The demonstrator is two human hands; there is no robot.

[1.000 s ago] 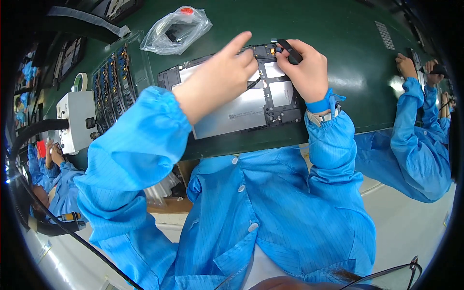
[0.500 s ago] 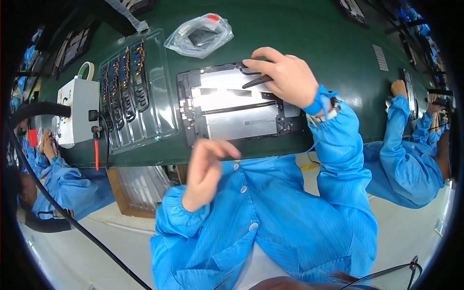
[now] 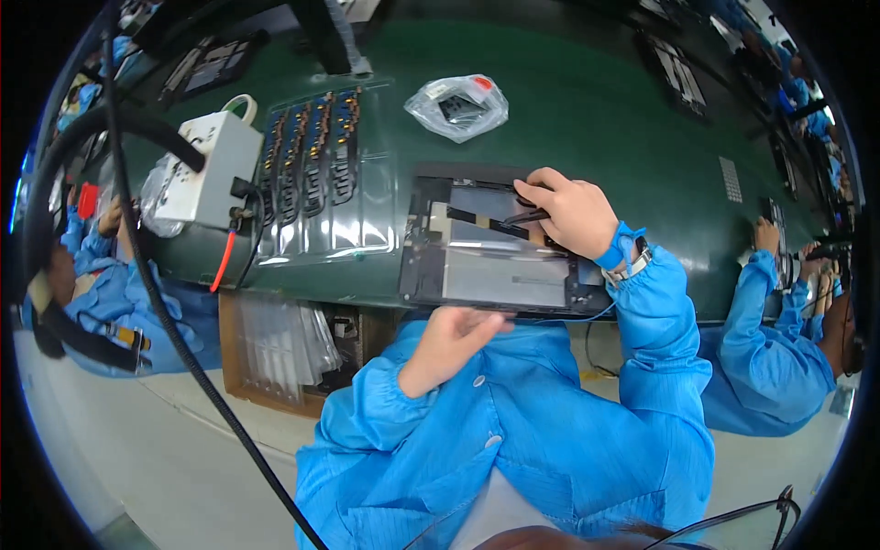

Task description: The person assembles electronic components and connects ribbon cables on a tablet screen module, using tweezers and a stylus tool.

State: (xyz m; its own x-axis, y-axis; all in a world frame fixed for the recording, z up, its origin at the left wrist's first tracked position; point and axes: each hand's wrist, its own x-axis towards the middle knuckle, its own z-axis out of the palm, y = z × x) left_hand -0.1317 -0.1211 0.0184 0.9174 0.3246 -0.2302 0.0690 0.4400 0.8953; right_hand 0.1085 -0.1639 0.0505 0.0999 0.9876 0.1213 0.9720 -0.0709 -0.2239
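Note:
In front of me lies an opened tablet (image 3: 504,278), its silver battery plates and black inner frame showing. My right hand (image 3: 579,216) rests over its far right part, fingers closed on black tweezers (image 3: 524,218). The tweezers point left across the battery area, near a dark strip. At the tablet's near edge is my left hand (image 3: 451,346), fingers stretched out and somewhat blurred, holding nothing that I can see. Whether its fingertips touch the tablet, I cannot tell. A blue wrist strap (image 3: 621,244) circles my right wrist.
Left of the tablet, a clear plastic tray (image 3: 374,240) carries several narrow circuit boards. Beyond it stands a white box (image 3: 220,160) with cables. A clear plastic bag (image 3: 486,119) lies behind the tablet. Below the table edge sits a cardboard box (image 3: 234,357). Co-workers sit on both sides.
The view has shifted, so the table things appear further right and lower. My left hand has moved with its fingers toward the tablet's near edge. My right hand keeps the tweezers over the tablet.

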